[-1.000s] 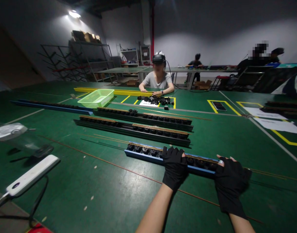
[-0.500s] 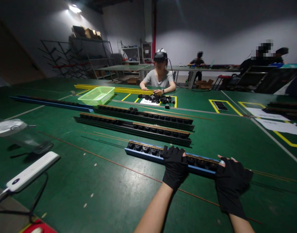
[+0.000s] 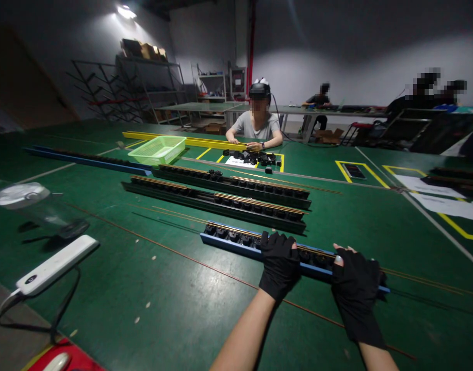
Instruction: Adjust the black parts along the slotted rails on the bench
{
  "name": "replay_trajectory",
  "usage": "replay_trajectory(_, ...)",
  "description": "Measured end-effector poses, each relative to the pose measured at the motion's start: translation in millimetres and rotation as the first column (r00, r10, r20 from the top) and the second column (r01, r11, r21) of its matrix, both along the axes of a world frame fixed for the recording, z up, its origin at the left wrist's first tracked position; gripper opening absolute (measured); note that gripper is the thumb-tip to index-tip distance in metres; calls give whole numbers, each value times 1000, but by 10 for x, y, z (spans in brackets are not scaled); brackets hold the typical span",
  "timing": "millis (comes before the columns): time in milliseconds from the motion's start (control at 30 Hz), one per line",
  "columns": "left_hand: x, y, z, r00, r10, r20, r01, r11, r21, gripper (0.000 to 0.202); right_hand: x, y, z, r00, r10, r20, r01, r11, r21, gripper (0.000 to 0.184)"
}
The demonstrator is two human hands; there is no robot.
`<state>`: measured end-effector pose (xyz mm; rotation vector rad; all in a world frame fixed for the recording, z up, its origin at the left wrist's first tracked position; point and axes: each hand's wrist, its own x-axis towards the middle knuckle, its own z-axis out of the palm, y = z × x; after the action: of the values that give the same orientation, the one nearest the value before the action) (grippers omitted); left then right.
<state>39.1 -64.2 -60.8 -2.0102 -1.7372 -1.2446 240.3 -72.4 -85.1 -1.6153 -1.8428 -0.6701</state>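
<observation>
A blue channel rail (image 3: 230, 247) lies at a slant on the green table, with a row of black blocks (image 3: 233, 235) inside it. Thin copper-coloured rods (image 3: 317, 251) run along the top of the blocks and stick out past both ends. My left hand (image 3: 279, 260), in a black fingerless glove, is closed over the middle of the rail. Gloved the same way, my right hand (image 3: 354, 281) grips the rail close to its right end. The fingers of both hands curl over the far side and are partly hidden.
Two dark rails (image 3: 216, 206) with blocks and rods lie beyond. Past them are a green basket (image 3: 159, 150), a yellow rail (image 3: 205, 144) and loose black parts (image 3: 251, 156) before a seated person (image 3: 255, 123). A white power strip (image 3: 58, 264) and clear jug (image 3: 46, 211) stand left.
My right hand has slid left along the blue rail, toward my left hand, uncovering the rail's right end. My left hand stays in place. The view has shifted slightly.
</observation>
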Motion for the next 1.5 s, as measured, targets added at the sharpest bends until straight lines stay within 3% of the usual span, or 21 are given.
replay_trajectory(233, -4, -2, 0, 999, 1, -50, -1, 1000, 5, 11, 42, 38, -4, 1000, -2, 7, 1, 1000, 9, 40)
replay_trajectory(900, -5, -9, 14, 1000, -19, -11, 19, 1000, -13, 9, -15, 12, 120, 996, -26, 83, 22, 999, 45, 37)
replay_trajectory(1500, -6, -1, 19, 1000, -20, -1, 20, 1000, -14, 10, 10, 24, 31, 999, -22, 27, 22, 1000, 16, 35)
